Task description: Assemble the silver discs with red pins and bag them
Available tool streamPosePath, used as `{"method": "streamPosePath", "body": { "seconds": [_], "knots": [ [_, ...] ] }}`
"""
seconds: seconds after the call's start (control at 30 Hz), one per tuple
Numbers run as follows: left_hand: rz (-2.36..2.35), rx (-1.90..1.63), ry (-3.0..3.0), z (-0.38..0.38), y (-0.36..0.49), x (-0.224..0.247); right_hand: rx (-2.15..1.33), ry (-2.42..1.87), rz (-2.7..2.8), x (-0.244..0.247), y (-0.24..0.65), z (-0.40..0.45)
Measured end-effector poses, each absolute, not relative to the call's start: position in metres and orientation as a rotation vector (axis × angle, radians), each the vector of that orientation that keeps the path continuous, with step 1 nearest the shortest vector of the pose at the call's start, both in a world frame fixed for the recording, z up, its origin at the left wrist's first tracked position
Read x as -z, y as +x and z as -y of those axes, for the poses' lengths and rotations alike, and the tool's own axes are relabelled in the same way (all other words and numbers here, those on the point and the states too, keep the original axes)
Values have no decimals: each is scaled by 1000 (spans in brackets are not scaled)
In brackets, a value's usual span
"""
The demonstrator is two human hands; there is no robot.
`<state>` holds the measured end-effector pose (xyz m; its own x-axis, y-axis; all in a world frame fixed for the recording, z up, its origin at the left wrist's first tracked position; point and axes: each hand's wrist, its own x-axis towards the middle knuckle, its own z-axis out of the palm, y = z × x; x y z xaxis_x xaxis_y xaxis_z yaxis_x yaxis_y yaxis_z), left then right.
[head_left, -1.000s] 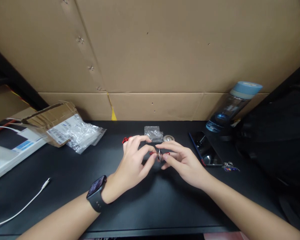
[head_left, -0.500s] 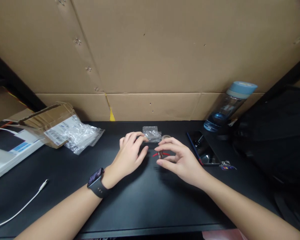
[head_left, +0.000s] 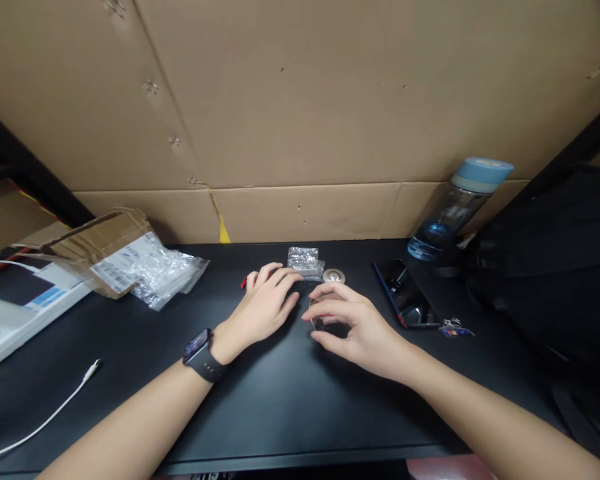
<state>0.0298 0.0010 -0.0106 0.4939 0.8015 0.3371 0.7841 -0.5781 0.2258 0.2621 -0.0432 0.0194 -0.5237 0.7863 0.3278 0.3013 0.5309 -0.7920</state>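
Note:
My left hand (head_left: 265, 303) lies low over the black table, its fingers stretched out and apart and nothing visible in them. Just beyond its fingertips is a clear plastic packet (head_left: 303, 259). A bit of something red (head_left: 245, 283) shows at the far side of the left hand, mostly hidden by it. My right hand (head_left: 355, 320) curls its thumb and fingers around a small dark round piece (head_left: 319, 323) with a shiny edge; its kind is unclear, since the fingers cover most of it. Behind the right hand's knuckles rests a pale round disc (head_left: 334, 275) with a raised centre.
At the left are an opened cardboard box (head_left: 107, 250), crumpled clear plastic (head_left: 167, 277), a white power strip (head_left: 40, 310) and a white cable (head_left: 55, 413). To the right, a phone (head_left: 405, 297), keyring (head_left: 455, 328), water bottle (head_left: 450, 217) and black bag (head_left: 540, 267).
The thin red strip seen by my right fingers is no longer visible there as before; red now shows beyond my left hand. My right hand has shifted slightly, uncovering more of the pale disc.

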Motion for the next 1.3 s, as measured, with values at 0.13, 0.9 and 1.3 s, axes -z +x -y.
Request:
{"method": "streamPosePath", "body": {
  "seconds": [0.13,0.9,1.3],
  "knots": [
    [-1294,-613,2742,-1,26,7,-786,-882,2130,-18,264,40],
    [-1174,-469,2794,4,9,3,-628,-790,2200,-15,265,40],
    [-1192,-498,2819,2,13,10,-634,-857,2301,-11,261,48]
  ]
}}
